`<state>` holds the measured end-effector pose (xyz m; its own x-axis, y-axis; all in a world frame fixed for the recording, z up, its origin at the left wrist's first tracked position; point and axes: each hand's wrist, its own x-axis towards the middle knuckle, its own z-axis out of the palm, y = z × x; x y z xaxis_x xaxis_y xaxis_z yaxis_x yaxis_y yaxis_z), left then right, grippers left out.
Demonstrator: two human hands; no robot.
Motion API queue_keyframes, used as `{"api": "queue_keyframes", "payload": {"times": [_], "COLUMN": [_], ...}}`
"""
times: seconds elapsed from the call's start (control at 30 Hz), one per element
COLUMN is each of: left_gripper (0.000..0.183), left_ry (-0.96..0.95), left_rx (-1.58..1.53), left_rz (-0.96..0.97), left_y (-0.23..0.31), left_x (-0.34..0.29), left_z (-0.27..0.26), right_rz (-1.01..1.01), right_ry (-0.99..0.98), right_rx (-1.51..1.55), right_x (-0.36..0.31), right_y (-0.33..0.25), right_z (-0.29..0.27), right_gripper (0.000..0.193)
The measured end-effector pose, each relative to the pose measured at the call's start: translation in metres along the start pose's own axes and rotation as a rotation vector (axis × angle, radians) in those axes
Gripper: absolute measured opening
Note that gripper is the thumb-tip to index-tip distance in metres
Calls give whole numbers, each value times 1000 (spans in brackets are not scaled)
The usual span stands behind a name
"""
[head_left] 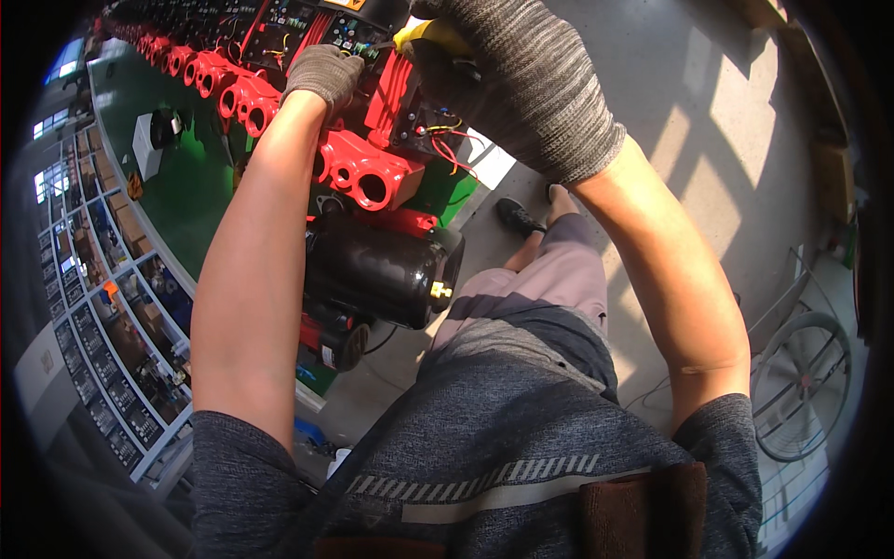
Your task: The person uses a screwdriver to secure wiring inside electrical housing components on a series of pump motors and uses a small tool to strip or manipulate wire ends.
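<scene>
A green table (191, 200) ran along the left, carrying a row of red pump housings (200, 70) toward the far end and a small white box (146, 144). Shelving with many small compartments (102, 345) stood at far left. A wire fan guard (801, 382) stood on the concrete floor (708, 102) at right.

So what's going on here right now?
A person in grey knit gloves stands at a green workbench lined with red pump housings. The left hand rests on the nearest red unit, above a black motor. The right hand holds a yellow-tipped tool at the wiring on top.
</scene>
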<state>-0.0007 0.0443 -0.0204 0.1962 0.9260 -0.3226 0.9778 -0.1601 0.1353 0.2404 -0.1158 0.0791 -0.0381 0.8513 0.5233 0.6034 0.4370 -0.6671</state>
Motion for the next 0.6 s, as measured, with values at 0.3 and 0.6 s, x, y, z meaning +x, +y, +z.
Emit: {"api": "queue_keyframes", "payload": {"times": [0.3, 0.6], "left_gripper": [31, 28], "left_ry": [-175, -169], "left_rx": [116, 107], "left_rz": [-113, -140], "left_y": [19, 27], "left_x": [-6, -12], "left_z": [-11, -18], "right_rz": [-130, -130], "right_ry": [76, 60], "right_rx": [70, -62], "right_x": [-5, -12], "right_y": [9, 10], "right_z": [6, 10], "right_gripper": [35, 30]}}
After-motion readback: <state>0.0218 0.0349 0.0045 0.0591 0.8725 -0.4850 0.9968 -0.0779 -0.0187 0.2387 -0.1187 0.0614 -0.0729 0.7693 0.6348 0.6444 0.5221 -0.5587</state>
